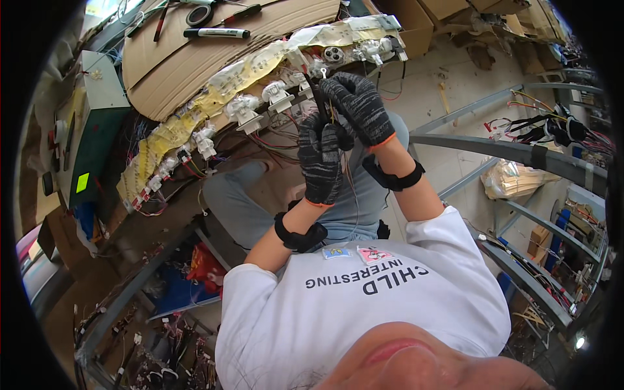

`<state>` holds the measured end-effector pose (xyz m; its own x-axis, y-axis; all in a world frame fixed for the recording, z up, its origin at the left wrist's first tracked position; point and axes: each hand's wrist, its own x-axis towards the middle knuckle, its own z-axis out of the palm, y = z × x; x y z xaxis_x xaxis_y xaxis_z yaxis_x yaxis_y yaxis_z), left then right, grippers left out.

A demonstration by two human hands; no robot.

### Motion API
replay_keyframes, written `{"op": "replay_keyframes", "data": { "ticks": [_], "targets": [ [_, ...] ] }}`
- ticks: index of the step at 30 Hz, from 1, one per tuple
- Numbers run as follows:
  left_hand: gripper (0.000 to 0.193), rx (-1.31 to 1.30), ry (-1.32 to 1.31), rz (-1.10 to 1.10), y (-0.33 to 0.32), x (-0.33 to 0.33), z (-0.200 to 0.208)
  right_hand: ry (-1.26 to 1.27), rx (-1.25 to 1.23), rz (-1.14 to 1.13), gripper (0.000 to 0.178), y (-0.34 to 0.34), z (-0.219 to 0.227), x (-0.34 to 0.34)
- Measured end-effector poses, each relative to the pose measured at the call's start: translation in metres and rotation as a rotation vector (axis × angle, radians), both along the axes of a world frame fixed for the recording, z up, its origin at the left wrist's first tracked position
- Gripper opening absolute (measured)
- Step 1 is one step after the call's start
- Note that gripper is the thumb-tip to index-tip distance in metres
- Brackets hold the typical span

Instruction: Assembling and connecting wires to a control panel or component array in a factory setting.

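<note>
Both of my hands wear dark grey knitted gloves with orange cuffs and meet in front of the wiring board. My left hand (322,159) is closed round a bundle of wires with a black covering (316,97), which rises toward the board. Just to its upper right, my right hand (357,107) is closed with its fingers bent over the same bundle; its fingertips are partly hidden. Thin loose wires (351,179) hang below the hands over my lap. A small white terminal (324,72) shows by the right fingertips. White connector holders (277,96) line the board's near edge.
The long board (224,84) carries yellowed taped paper. Behind it, a cardboard sheet (156,71) bears a marker (216,33), a tape roll (199,15) and a screwdriver (242,14). A green box (97,123) stands left. Metal rails (481,144) with hanging wire harnesses (552,123) stand right.
</note>
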<state>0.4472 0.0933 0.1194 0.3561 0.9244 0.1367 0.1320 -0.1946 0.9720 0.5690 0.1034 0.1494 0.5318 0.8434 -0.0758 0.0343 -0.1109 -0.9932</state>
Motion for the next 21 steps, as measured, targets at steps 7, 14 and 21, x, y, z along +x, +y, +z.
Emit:
{"op": "replay_keyframes", "data": {
  "ticks": [7,14,21],
  "targets": [
    [0.024,-0.046,-0.187,-0.167,0.009,0.001,-0.009,-0.901,0.213,-0.267,0.033,-0.032,0.017,-0.002],
    [0.033,0.453,0.527,-0.354,0.016,0.011,0.012,-0.857,0.051,-0.161,0.036,-0.011,0.014,0.026],
    [0.039,0.263,0.342,-0.435,0.014,0.013,0.017,0.022,0.046,-0.126,0.024,0.005,0.013,0.034]
  ]
}}
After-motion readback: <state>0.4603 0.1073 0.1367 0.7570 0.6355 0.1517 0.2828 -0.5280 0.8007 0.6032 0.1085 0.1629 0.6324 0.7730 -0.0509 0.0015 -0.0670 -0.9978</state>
